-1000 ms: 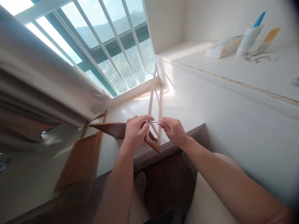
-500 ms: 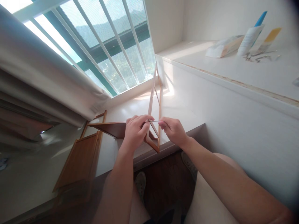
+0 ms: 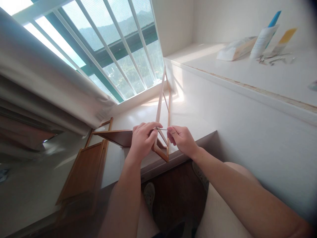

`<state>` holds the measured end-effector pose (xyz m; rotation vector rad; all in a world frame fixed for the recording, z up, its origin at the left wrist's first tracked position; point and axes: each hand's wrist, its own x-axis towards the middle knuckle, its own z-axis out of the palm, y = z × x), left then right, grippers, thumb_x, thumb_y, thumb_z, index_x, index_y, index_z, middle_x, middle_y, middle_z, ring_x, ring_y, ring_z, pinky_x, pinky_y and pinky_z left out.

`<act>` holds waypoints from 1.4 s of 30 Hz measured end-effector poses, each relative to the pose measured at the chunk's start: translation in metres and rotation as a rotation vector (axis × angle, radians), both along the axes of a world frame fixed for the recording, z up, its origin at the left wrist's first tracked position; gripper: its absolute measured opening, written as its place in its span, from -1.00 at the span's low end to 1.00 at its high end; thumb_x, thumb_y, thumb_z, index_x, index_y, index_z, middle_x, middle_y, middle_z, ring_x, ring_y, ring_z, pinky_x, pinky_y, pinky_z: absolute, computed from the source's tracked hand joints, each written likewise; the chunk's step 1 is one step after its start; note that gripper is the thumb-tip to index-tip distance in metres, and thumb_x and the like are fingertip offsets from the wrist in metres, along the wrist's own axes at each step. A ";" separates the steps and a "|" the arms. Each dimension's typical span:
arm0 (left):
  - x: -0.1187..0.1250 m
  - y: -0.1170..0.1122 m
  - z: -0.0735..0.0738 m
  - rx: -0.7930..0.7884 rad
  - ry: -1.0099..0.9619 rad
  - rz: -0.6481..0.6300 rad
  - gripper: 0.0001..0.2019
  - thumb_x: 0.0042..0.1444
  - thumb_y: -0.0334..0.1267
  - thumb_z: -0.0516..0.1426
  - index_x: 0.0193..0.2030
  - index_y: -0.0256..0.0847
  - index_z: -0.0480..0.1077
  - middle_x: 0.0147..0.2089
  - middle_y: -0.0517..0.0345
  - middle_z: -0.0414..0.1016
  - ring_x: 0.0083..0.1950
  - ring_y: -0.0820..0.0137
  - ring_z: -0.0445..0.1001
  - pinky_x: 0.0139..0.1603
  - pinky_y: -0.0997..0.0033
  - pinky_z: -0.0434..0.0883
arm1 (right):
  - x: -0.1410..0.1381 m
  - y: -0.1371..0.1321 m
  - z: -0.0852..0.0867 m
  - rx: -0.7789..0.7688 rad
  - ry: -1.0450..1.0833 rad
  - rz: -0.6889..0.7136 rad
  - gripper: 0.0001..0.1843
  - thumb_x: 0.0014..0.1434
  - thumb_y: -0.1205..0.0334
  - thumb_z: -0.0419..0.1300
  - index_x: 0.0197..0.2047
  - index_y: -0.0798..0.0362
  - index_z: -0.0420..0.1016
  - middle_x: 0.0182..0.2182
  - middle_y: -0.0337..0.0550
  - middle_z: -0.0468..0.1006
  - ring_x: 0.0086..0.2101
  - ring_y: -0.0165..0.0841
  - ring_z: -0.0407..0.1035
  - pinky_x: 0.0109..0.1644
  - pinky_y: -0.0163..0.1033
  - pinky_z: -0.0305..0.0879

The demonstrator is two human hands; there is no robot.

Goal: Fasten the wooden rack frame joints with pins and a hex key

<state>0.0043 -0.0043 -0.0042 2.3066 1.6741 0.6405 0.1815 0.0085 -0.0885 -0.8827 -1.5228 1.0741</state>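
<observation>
My left hand [image 3: 143, 138] is closed around the upright wooden frame [image 3: 160, 152], its thumb and forefinger close to a small metal fitting at the frame's edge. From the right, my right hand [image 3: 182, 139] pinches a thin metal rod [image 3: 162, 129] that looks like a hex key. The rod runs level across to the fitting by my left fingertips. Its other end is hidden inside my right fingers. Behind my left hand a brown wooden panel [image 3: 119, 137] meets the frame, and the joint is covered by my fingers.
Another wooden piece [image 3: 81, 168] with a panel stands at left, beside the curtain [image 3: 49, 76]. On the right-hand ledge [image 3: 235, 74] are a plastic packet [image 3: 236, 49], a white tube with a blue tip [image 3: 264, 41], a yellow-ended brush [image 3: 284, 39] and loose metal hardware [image 3: 272, 60]. A barred window is ahead.
My right fingers have shifted slightly around the rod, with the fingers below the thumb showing more. The left hand keeps its place on the frame. The whole view has moved a little.
</observation>
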 end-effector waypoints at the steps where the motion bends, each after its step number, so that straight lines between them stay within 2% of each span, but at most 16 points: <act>1: 0.000 0.000 0.000 0.001 0.001 0.000 -0.69 0.32 -0.26 -0.04 -0.07 0.08 0.53 -0.08 0.39 0.64 0.01 0.33 0.48 0.17 0.22 0.14 | 0.000 0.000 0.000 -0.006 0.001 0.003 -0.40 0.46 -0.17 0.00 -0.51 0.03 0.36 -0.66 -0.30 0.35 -0.58 -0.42 0.27 -0.36 -0.26 0.20; 6: -0.001 0.001 -0.001 0.002 0.007 -0.002 -0.68 0.32 -0.27 -0.04 -0.06 0.07 0.54 -0.08 0.35 0.64 0.01 0.32 0.48 0.19 0.20 0.15 | 0.002 0.002 0.001 0.021 -0.036 0.004 -0.44 0.47 -0.13 0.00 -0.48 0.03 0.35 -0.64 -0.30 0.36 -0.57 -0.43 0.28 -0.35 -0.27 0.19; 13: 0.000 -0.001 0.001 -0.005 0.008 0.006 -0.67 0.32 -0.26 -0.05 -0.05 0.06 0.54 -0.06 0.32 0.66 0.03 0.30 0.48 0.19 0.17 0.15 | 0.005 0.004 -0.001 0.201 -0.167 -0.046 -0.48 0.48 -0.08 -0.01 -0.47 0.01 0.28 -0.61 -0.29 0.30 -0.54 -0.41 0.20 -0.37 -0.27 0.09; 17: 0.001 -0.001 0.001 -0.009 0.009 0.011 -0.67 0.33 -0.25 -0.05 -0.05 0.06 0.53 -0.04 0.32 0.66 0.04 0.29 0.49 0.20 0.16 0.16 | 0.005 0.003 -0.001 0.249 -0.184 -0.074 -0.48 0.49 -0.08 -0.03 -0.46 0.00 0.27 -0.60 -0.29 0.28 -0.54 -0.40 0.17 -0.37 -0.27 0.09; 33: 0.000 -0.001 0.000 0.001 0.004 0.001 -0.68 0.33 -0.26 -0.05 -0.05 0.06 0.53 -0.04 0.33 0.66 0.03 0.31 0.49 0.19 0.18 0.16 | 0.004 0.006 -0.002 0.278 -0.158 -0.097 -0.50 0.48 -0.11 -0.01 -0.42 0.00 0.32 -0.57 -0.27 0.33 -0.51 -0.39 0.21 -0.33 -0.27 0.14; 42: 0.001 -0.001 0.001 -0.004 0.010 0.010 -0.68 0.33 -0.25 -0.05 -0.06 0.06 0.53 -0.03 0.33 0.66 0.04 0.30 0.49 0.20 0.17 0.16 | 0.006 0.008 -0.005 0.272 -0.156 -0.066 -0.52 0.48 -0.10 0.00 -0.41 0.00 0.33 -0.55 -0.27 0.33 -0.51 -0.39 0.21 -0.32 -0.27 0.14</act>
